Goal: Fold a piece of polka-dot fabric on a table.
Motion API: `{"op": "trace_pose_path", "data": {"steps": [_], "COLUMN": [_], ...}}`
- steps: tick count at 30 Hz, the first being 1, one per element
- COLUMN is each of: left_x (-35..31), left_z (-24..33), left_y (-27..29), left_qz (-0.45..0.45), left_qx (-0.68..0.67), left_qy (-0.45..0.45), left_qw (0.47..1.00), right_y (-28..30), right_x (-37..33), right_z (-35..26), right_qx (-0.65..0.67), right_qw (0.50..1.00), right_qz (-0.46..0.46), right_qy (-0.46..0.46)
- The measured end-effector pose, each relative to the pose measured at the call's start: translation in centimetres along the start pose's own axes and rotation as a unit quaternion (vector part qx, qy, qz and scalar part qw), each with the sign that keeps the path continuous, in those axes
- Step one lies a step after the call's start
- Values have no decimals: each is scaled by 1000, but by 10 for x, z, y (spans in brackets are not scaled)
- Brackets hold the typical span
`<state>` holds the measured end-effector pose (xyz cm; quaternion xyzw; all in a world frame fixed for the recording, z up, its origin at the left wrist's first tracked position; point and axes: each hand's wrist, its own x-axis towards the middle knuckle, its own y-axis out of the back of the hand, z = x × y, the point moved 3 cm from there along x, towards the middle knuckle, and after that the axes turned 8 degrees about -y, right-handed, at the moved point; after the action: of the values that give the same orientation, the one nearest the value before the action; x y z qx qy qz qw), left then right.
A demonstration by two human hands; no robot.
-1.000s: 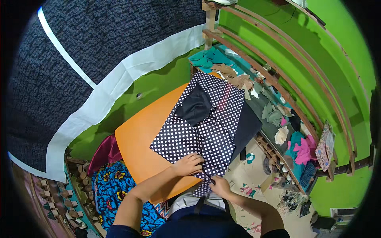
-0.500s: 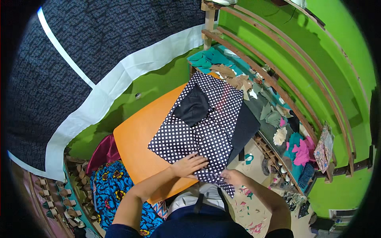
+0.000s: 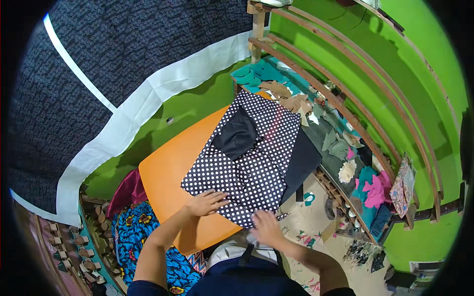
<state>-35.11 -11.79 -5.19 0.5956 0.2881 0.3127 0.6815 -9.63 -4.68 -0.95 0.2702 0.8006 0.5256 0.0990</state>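
A black fabric with white polka dots (image 3: 217,172) lies spread over the orange table (image 3: 168,163), with creases down its middle. On top of it rests a crumpled piece of plain black cloth (image 3: 236,134). My left hand (image 3: 206,203) is laid flat across the fabric's near left edge, fingers stretched out. At the near right edge my right hand (image 3: 267,229) touches the fabric; its fingers are blurred by motion. A small dotted corner (image 3: 281,216) sticks out beside that hand. More flat black material (image 3: 302,160) shows under the dotted fabric on the right.
A bench at the right carries teal scraps (image 3: 252,74), brown scraps (image 3: 296,102) and pink scraps (image 3: 376,190). Wooden rails (image 3: 340,59) run above it. Blue floral cloth (image 3: 143,237) and maroon cloth (image 3: 126,195) lie left of the table. Offcuts litter the floor (image 3: 301,256).
The dotted fabric's near end, which hung over the table edge, now lies farther up on the table. My right hand has moved left and my left hand has slid left.
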Motion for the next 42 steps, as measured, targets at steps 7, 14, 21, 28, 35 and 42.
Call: {"op": "trace_pose_path", "data": {"steps": [7,14,21,28,35,42], "left_x": [-34,-53,-97,-100,6,79], "left_z": [-35,-54,-66,-82,-134,-161], "left_y": [9,30,99,153,162,125], "left_qz": [-57,5,101,19,124,162], "left_qx": [28,-2,-53,-148,23,194], "left_qy": [176,214,289,408,330,323], "left_qw": [982,977,951,901,936,912], "right_y": [-39,-12,-2,31,41,36], "right_x": [-9,23,65,90,90,122], "right_z": [25,21,-4,3,89,163], "right_qx": [-204,15,328,421,573,430], "right_qw": [977,997,884,768,684,839], "right_qz": [-60,-82,-332,-457,-341,-179], "right_qy": [23,-3,32,-156,-296,-283]}}
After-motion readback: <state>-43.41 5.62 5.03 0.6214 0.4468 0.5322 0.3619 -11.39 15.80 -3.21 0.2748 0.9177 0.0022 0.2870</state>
